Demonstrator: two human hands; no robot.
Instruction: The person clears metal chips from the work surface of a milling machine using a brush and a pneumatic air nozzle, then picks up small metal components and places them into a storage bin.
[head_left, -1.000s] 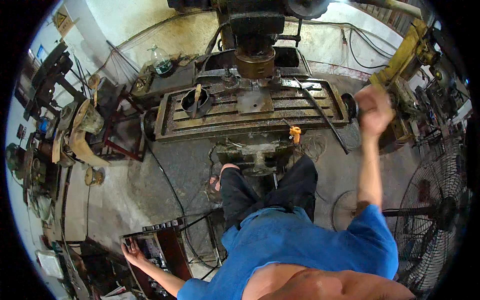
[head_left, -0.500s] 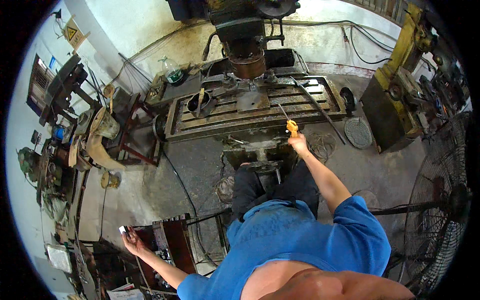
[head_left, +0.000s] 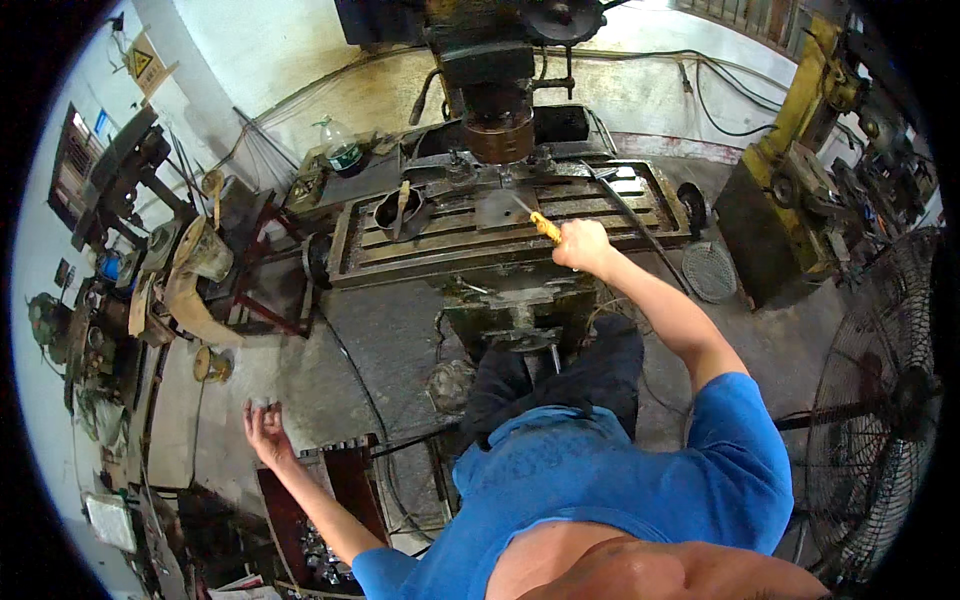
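Note:
My right hand [head_left: 584,247] grips a yellow air blow gun [head_left: 545,227] by its handle. Its thin nozzle points forward and left over the slotted milling machine table [head_left: 440,248]. Out to the lower left, my left hand [head_left: 266,434] is raised, with a small greyish metal block [head_left: 263,402] at its fingertips. Above the table hangs the dark machine spindle head [head_left: 498,135]. A dark pot [head_left: 385,212] with a brush [head_left: 402,205] in it stands on the table's left part. A long bar [head_left: 645,222] leans over the table's right part.
On the left are a red metal stand [head_left: 262,255] and a bucket [head_left: 212,250]. A dark red tray [head_left: 350,485] with metal pieces lies below my left arm. A large fan [head_left: 880,400] stands at right, near a round basket [head_left: 710,272]. A hose [head_left: 350,350] crosses the floor.
My right hand has moved forward and left, bringing the blow gun's nozzle over the middle of the machine table. My left hand has come up from beside the tray, carrying the small block.

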